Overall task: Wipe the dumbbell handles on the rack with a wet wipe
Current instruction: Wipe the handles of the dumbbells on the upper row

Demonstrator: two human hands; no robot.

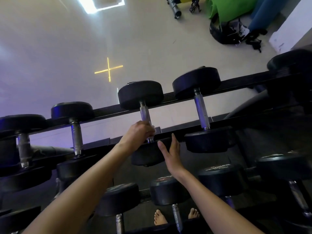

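Observation:
A black dumbbell with a silver knurled handle (pixel 145 114) lies across the top rails of the rack (pixel 236 86). My left hand (pixel 137 134) is curled round the near end of that handle; a bit of pale wet wipe (pixel 153 128) shows at my fingers. My right hand (pixel 170 153) lies with straight fingers against the near black head (pixel 146 157) of the same dumbbell. Other dumbbell handles sit to the left (pixel 76 138) and to the right (pixel 201 112) on the same tier.
A lower tier holds several more black dumbbells (pixel 168 190) near my forearms. My bare feet (pixel 159 217) stand below the rack. Rolled green and blue mats (pixel 236 9) and a dark bag (pixel 228 32) lie on the grey floor beyond.

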